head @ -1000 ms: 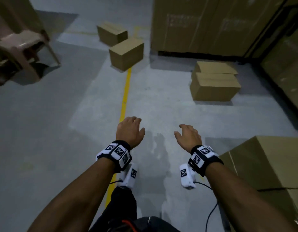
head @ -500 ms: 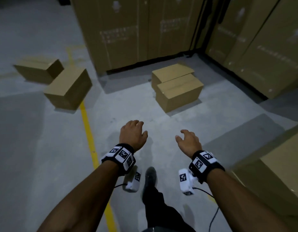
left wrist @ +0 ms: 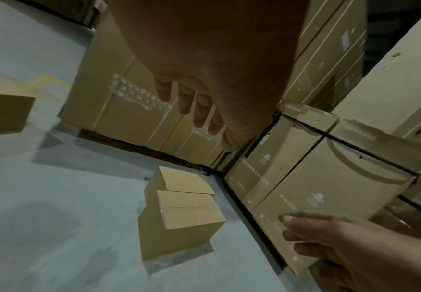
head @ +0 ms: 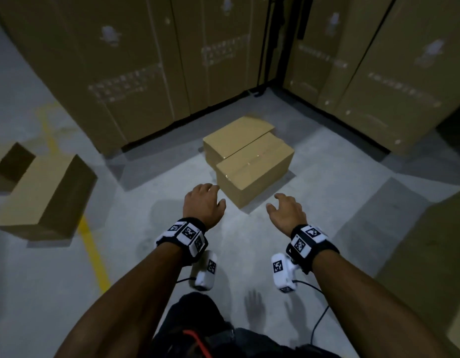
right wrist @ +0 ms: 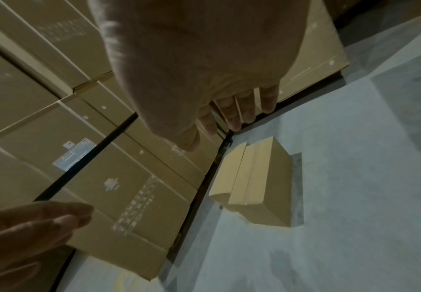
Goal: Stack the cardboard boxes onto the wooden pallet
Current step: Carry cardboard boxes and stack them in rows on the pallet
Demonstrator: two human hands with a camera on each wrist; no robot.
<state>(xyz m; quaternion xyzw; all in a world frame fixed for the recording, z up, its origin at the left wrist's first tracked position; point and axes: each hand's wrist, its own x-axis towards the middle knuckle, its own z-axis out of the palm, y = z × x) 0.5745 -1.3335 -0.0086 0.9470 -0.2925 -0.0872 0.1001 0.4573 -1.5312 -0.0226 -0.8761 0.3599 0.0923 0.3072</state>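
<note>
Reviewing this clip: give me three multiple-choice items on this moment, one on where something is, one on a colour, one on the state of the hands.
1. Where do the two small cardboard boxes ahead of the hands sit?
A. On the concrete floor, side by side
B. On top of the tall cartons
C. In the person's arms

2. What colour is the floor line?
A. Red
B. Yellow
C. White

3. What are the left hand and right hand doing?
A. Both grip a box
B. One holds tape
C. Both are empty, fingers loosely spread

Answers:
1. A, since both boxes rest on the floor against each other, in front of the tall cartons.
2. B, since the painted stripe near the box on the left is yellow.
3. C, since both wrist views show bare fingers touching nothing.
</note>
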